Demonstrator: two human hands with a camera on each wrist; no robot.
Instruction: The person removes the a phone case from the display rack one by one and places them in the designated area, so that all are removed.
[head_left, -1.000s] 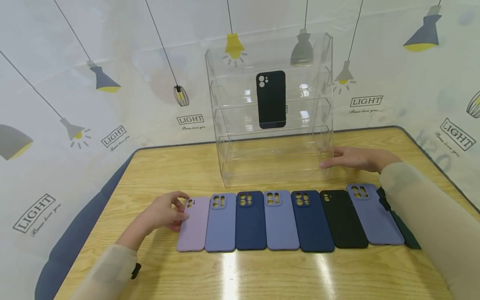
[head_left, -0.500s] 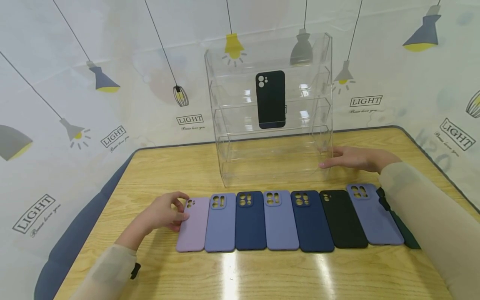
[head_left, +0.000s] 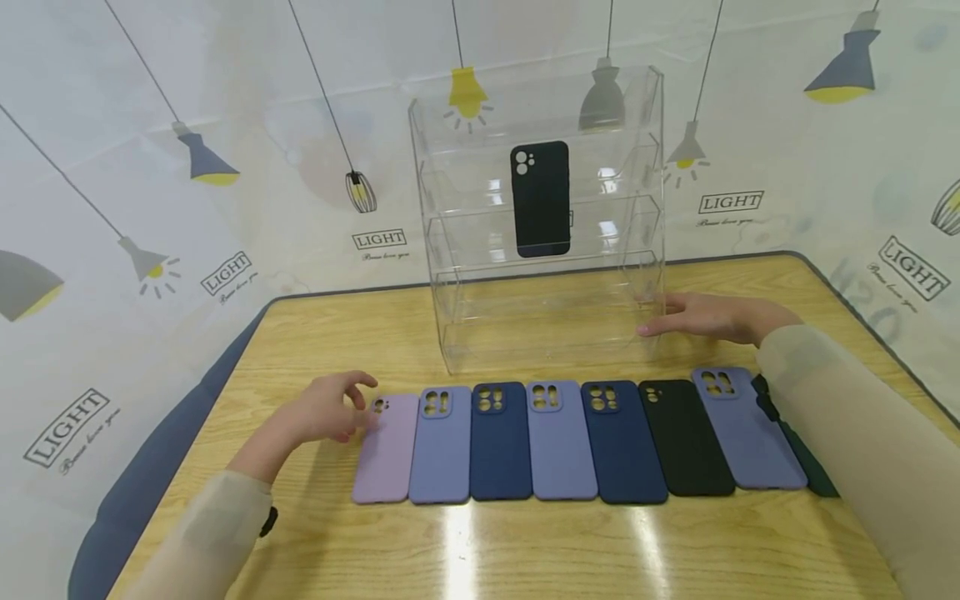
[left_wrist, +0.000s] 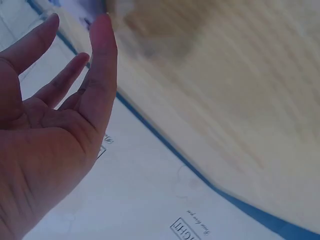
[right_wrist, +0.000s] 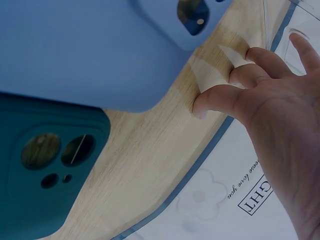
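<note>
A row of phone cases lies flat on the table. My left hand (head_left: 327, 408) is beside the pink phone case (head_left: 386, 458) at the left end, its fingers parted and loosely bent, holding nothing; its thumb is blurred over the case's upper left edge. Behind the row stands a clear tiered display stand (head_left: 547, 333), with a black phone case (head_left: 542, 204) upright in one upper tier. My right hand (head_left: 712, 317) grips the stand's lower right side, thumb in front and fingers behind. In the right wrist view, its fingers (right_wrist: 217, 100) are bent near the clear plastic.
Across the row lie periwinkle (head_left: 441, 458), dark blue (head_left: 501, 454) and black (head_left: 686, 450) cases. A dark green case (right_wrist: 55, 210) at the right end is partly under my right sleeve. A printed backdrop (head_left: 300, 208) rises behind the wooden table (head_left: 360, 550).
My left hand has lifted slightly and moved left, its fingers coming away from the pink phone case's edge. The right hand, stand and row of cases stay put.
</note>
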